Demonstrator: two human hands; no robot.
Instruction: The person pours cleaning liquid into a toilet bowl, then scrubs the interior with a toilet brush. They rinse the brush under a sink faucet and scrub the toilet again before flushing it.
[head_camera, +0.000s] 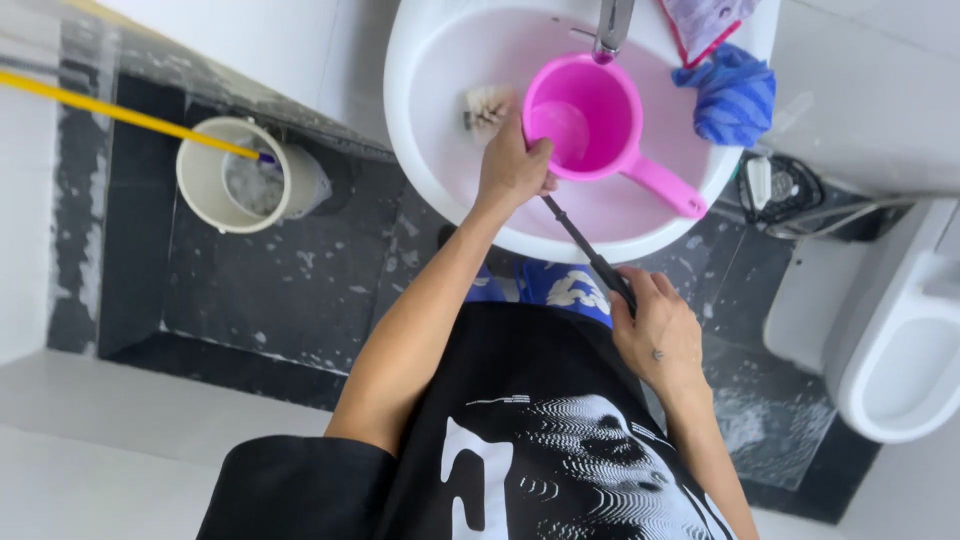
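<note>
While the right hand (655, 335) closes its grip around the black handle end of the long brush (590, 255), the shaft runs diagonally up to the left hand (512, 170), which grips it beside the bristle head (487, 108) inside the white sink (420, 150), next to the pink scoop (600, 125).

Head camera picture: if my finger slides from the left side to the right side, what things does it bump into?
Long yellow pole → round white bucket → white bristle brush head → pink plastic scoop → crumpled blue cloth → white toilet bowl.
</note>
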